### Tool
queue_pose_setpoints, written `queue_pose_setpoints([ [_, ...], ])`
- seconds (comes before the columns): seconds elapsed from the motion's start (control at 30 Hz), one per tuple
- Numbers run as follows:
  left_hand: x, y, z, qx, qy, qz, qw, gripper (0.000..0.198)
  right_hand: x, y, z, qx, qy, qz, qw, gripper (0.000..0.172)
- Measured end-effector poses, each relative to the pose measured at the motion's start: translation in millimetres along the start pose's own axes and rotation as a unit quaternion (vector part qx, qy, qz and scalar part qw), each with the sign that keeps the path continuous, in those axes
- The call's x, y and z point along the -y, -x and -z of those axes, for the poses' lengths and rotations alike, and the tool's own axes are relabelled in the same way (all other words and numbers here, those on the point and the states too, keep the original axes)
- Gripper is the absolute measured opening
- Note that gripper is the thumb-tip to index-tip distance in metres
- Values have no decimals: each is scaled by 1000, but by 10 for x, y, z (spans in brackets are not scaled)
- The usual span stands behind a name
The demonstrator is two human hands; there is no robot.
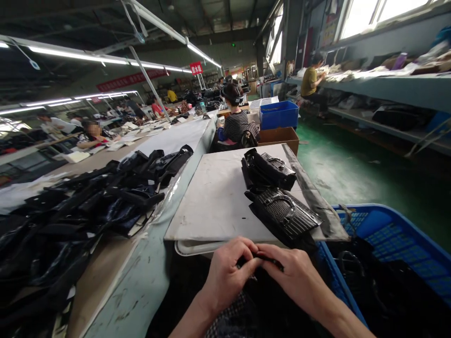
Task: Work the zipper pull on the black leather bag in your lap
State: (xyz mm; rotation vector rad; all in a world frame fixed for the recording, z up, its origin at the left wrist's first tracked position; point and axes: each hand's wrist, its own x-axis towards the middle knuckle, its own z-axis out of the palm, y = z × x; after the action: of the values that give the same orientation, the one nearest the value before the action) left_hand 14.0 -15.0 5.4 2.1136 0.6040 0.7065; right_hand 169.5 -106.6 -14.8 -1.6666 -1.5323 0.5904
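My left hand (227,274) and my right hand (296,277) meet low in the view, just below the near edge of a grey work board (214,197). Both pinch a small black piece (269,259) between thumbs and fingers; its shape is mostly hidden by the fingers. Just beyond my right hand a black textured handbag (282,213) with a curved handle lies on the board. A second black handbag (269,170) lies behind it.
A long table on the left carries a heap of black glossy bag parts (88,206). A blue plastic crate (391,249) with dark pieces stands at my right. A person in a striped top (234,124) sits ahead, beside a cardboard box (280,137) and a blue bin (279,114). Shelves line the right wall.
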Motion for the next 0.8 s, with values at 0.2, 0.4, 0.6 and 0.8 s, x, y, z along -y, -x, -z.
queue_pose_setpoints([
  [0.2, 48, 169, -23, -56, -98, -22, 993, 14, -86, 58, -143, -42, -5, -17, 999, 24],
  [0.4, 36, 218, -101, -94, -209, -100, 968, 13, -64, 65, -146, -46, -20, -18, 999, 26],
  [0.6, 57, 242, -55, -96, -183, -84, 975, 18, -66, 67, -130, -44, -31, 1, 999, 27],
  [0.8, 55, 186, 66, -26, -150, -110, 982, 13, -67, 67, -83, -29, -40, 11, 999, 27],
])
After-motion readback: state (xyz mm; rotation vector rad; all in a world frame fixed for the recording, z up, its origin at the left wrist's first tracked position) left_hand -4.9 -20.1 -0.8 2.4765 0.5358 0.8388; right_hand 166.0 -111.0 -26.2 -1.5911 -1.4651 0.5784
